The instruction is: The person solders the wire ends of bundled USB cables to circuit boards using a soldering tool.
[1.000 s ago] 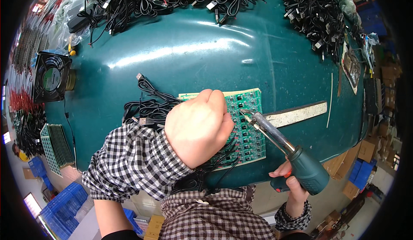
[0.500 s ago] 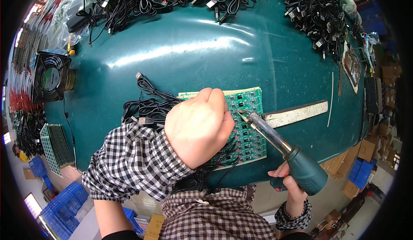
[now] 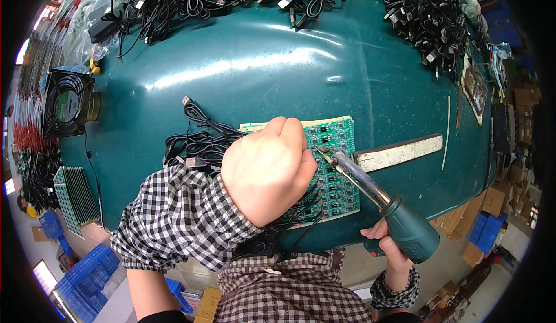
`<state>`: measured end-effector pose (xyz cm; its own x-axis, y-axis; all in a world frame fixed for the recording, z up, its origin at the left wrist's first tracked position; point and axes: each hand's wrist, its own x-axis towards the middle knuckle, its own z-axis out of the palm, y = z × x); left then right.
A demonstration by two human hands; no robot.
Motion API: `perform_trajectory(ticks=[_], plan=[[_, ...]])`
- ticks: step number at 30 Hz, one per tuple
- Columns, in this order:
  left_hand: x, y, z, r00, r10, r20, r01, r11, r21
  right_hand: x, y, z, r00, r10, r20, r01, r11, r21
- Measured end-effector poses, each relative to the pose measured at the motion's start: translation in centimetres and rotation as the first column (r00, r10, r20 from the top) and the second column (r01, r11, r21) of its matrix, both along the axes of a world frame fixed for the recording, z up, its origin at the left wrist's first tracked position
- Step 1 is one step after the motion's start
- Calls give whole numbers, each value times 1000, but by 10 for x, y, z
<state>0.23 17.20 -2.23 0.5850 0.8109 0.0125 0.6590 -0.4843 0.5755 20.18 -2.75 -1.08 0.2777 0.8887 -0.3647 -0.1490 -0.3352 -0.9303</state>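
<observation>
A green circuit board panel (image 3: 339,192), dotted with small parts, lies on the green table in front of me. My left hand (image 3: 263,169) is closed over its left part, the fingers curled down; what they pinch is hidden beneath the hand. In my right hand (image 3: 389,246) is a soldering gun (image 3: 408,230) with a dark green body and a metal barrel. Its tip reaches the board just right of my left fingertips. Black USB cables (image 3: 200,140) lie bundled at the left of the board, and more black leads (image 3: 301,216) cross its lower edge.
A pale flat bar (image 3: 399,152) lies right of the board. Heaps of black cables (image 3: 423,22) line the table's far side. At the left stand a black fan (image 3: 68,104) and a row of upright boards (image 3: 78,198). Blue crates (image 3: 87,279) sit below the table's left edge.
The soldering gun has shifted very slightly to the left. My left hand stays almost still over the board.
</observation>
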Motion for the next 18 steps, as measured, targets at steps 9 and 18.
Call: perform_trajectory(ticks=[9,18], plan=[[0,0,0,1000,-3,6,3,1000,6,6,-3,-3,996,67,54,-67,998,-7],[0,0,0,1000,-4,2,4,1000,5,8,-6,-6,1000,4,0,-4,998,-61]])
